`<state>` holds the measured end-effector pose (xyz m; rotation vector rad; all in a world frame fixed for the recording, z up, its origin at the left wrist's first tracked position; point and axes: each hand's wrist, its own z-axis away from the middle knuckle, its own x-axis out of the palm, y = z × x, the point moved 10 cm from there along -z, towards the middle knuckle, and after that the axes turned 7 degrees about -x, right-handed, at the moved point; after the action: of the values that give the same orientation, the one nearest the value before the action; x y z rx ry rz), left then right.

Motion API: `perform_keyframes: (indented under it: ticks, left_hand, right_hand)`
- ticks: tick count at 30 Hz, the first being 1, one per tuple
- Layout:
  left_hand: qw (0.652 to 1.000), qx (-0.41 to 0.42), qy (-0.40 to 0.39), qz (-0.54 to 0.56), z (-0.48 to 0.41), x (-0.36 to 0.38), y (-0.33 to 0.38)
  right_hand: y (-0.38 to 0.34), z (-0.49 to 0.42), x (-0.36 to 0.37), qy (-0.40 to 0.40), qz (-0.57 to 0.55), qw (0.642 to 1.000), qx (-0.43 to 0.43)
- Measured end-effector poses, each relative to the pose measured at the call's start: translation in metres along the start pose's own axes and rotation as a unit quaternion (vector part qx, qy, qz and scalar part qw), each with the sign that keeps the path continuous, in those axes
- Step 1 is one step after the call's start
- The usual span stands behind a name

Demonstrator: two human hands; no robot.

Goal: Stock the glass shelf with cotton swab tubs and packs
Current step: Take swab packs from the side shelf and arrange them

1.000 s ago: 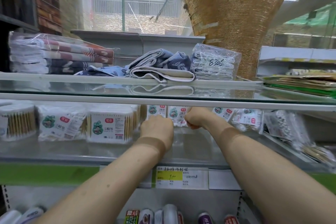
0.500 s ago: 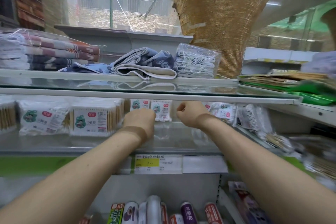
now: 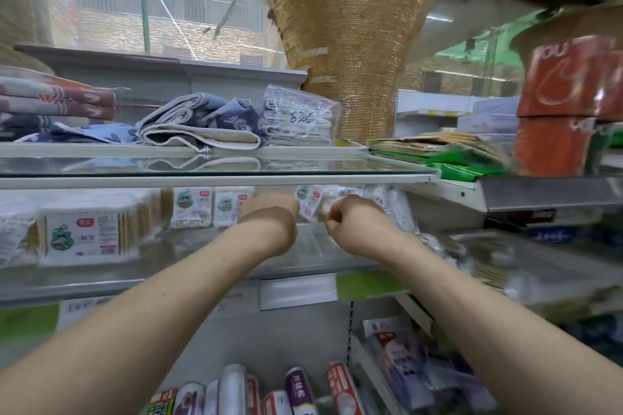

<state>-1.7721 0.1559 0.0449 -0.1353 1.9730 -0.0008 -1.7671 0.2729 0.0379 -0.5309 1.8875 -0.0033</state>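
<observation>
**Shelf's partly filled, room left**

Right hand (image 3: 350,222) fingers (image 3: 332,221) are curled tight, nothing showing in them. Left hand (image 3: 269,216) hides its fingers, can't tell. Swab packs (image 3: 308,200) stand just beyond, swab tubs (image 3: 84,236) far left. The glass shelf (image 3: 202,266) probably takes more up front.

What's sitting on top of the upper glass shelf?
Stacked towels, a loose blue folded cloth and a clear bag marked 8306. What lies behind them is hidden.
</observation>
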Motion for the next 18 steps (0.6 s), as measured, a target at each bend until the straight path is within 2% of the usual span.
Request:
perform_keyframes:
  ticks: [8, 14, 18]
  left_hand:
    - [0.997, 0.071, 0.009, -0.003, 0.004, -0.004, 0.056]
    - [0.997, 0.068, -0.009, 0.015, 0.002, 0.0, 0.067]
    - [0.997, 0.066, -0.019, 0.037, 0.001, 0.0, 0.067]
  right_hand:
    - [0.054, 0.03, -0.026, 0.047, 0.006, 0.998, 0.045]
    - [0.075, 0.032, -0.045, 0.111, 0.061, 0.989, 0.08]
    - [0.081, 0.014, -0.033, 0.067, 0.072, 0.989, 0.11]
